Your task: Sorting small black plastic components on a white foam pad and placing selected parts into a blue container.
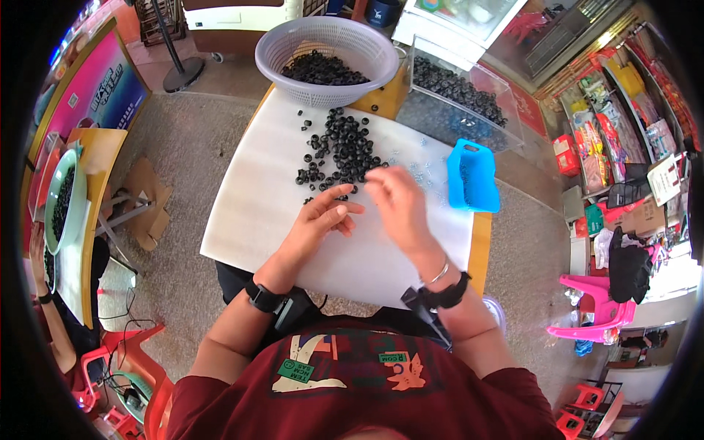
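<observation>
On the white tabletop sheet [257,209] lies a loose pile of small round black pieces [345,143], some with a hole in the middle. My left hand [323,218] is just on the near side of the pile, its fingers loosely bent and apart, with nothing visible held. Close on its right, my right hand [400,205] has its fingers curled together at the pile's near right edge. Whatever sits between those fingertips is hidden. Tiny pale-blue bits [418,169] are scattered beyond my right hand, and a blue plastic scoop-like tray [484,180] holds more of them.
A grey basket [275,55] of black pieces stands at the table's far edge. Right of it is a clear bin [455,110] with similar pieces. At far left, a co-worker's hand [37,253] is near a green basin [57,220]. A pink chair [598,308] stands right.
</observation>
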Tool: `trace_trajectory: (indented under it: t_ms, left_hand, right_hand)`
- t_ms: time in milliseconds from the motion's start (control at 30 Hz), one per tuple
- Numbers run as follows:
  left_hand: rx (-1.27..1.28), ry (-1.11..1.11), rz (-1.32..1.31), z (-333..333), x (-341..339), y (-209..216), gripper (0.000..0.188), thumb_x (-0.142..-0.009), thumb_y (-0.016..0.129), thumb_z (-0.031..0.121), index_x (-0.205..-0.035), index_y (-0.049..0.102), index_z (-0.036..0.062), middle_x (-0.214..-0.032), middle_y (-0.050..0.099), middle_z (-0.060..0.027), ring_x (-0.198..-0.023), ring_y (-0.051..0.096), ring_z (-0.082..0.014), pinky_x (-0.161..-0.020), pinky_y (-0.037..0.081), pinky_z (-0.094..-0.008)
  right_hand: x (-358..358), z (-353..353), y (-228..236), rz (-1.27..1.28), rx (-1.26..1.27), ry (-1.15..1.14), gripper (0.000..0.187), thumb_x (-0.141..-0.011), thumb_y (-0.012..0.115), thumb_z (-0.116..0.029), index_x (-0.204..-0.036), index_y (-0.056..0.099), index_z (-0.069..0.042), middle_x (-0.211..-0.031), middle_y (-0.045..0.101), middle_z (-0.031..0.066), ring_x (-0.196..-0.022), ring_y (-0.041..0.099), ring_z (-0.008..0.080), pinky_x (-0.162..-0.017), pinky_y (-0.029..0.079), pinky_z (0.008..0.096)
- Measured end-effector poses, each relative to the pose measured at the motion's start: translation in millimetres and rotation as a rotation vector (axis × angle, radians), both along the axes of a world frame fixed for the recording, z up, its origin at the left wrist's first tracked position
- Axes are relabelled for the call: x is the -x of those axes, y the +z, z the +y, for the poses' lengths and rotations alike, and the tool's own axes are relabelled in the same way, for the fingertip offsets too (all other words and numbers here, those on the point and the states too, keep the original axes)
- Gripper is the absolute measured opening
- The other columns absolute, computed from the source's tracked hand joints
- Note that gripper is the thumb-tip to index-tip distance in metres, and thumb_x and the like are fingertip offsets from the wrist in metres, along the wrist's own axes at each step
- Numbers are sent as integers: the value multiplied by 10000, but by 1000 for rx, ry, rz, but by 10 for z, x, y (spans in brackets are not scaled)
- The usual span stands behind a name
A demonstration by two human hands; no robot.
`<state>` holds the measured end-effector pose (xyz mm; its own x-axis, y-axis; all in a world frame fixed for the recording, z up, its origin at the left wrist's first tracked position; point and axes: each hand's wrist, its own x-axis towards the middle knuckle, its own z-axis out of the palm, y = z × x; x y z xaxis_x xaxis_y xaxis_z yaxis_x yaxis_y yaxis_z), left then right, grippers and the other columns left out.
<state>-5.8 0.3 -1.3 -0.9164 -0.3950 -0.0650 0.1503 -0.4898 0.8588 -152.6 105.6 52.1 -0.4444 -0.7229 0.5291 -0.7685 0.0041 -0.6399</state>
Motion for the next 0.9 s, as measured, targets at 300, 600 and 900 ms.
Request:
trace_trajectory:
  t_ms: [300,600,900]
  left_hand:
    - [127,-91,-5,-23,38,-147,309,-968,552,182,-1224,562,9,-997,639,-62,-836,573,-118,-779,480,-265]
    - [46,19,5,-6,-35,-107,209,-959,549,137,-1091,629,-4,-892,649,-53,-771,589,-113,-704,482,-258]
    - [-1,115,33,-2,17,-156,207,-960,537,162,-1058,628,5,-824,625,-52,-710,582,-129,-641,485,-263]
  right_hand:
    - [1736,-541,557,270,158,-368,233,-819,628,-50,-1049,663,-39,-935,664,175,-874,652,335,-790,515,398]
    - [523,-82,-28,190,-55,-12,97,-803,621,-45,-891,661,-41,-914,629,115,-893,596,306,-804,484,388]
    - [-80,214,-679,74,-37,-14,65,-774,628,-9,-831,649,-31,-849,615,110,-856,577,320,-772,465,409]
